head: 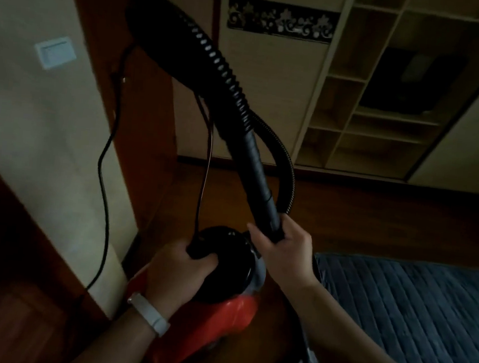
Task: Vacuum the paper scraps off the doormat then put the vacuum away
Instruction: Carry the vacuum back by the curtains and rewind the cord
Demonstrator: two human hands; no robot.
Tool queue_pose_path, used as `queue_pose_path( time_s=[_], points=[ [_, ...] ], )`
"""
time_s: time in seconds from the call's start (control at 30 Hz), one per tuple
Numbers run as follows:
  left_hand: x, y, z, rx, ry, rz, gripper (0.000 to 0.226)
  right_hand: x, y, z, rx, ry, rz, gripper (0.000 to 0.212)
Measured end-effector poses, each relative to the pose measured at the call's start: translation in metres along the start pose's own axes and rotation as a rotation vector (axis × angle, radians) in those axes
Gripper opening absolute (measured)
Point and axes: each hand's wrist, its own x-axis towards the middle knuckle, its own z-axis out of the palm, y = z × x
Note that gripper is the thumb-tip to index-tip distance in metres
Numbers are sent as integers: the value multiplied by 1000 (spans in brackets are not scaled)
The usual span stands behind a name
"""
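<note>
Head view: left grip [184, 270] curls round the black top of the red vacuum [226, 319] (low by the wall corner, just left of the mat [410, 317]); right grip [284, 254] clasps its hose tube [260, 171].

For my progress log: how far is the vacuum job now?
Seemingly done: the visible mat shows no scraps. In hand: the left hand grips the red vacuum by its top; the right hand holds its tube. Left: putting it away; its cord hangs along the wall.
</note>
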Motion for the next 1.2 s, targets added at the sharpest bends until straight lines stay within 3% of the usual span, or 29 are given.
queue_pose_path(
  time_s=[0.37, 0.47, 0.6, 0.77, 1.03, 1.13, 1.2],
  points=[
    [196, 49, 107, 21, -108, 32, 14, 179, 126, -36, 37, 117, 187, 24],
    [248, 71, 133, 41, -107, 37, 15, 236, 144, -54, 70, 135, 200, 17],
    [309, 102, 166, 39, -120, 87, 13, 303, 160, -75, 105, 176, 210, 28],
    [387, 131, 205, -6, -175, 126, 7, 369, 190, -87, 111, 208, 227, 19],
    [544, 139, 282, -77, -345, 125, 20, 484, 262, -88, -9, 376, 273, 28],
    [608, 150, 312, -70, -455, 183, 34, 530, 284, -95, -62, 456, 270, 43],
    [647, 161, 330, -56, -511, 216, 34, 558, 293, -103, -96, 498, 260, 40]
  ],
)
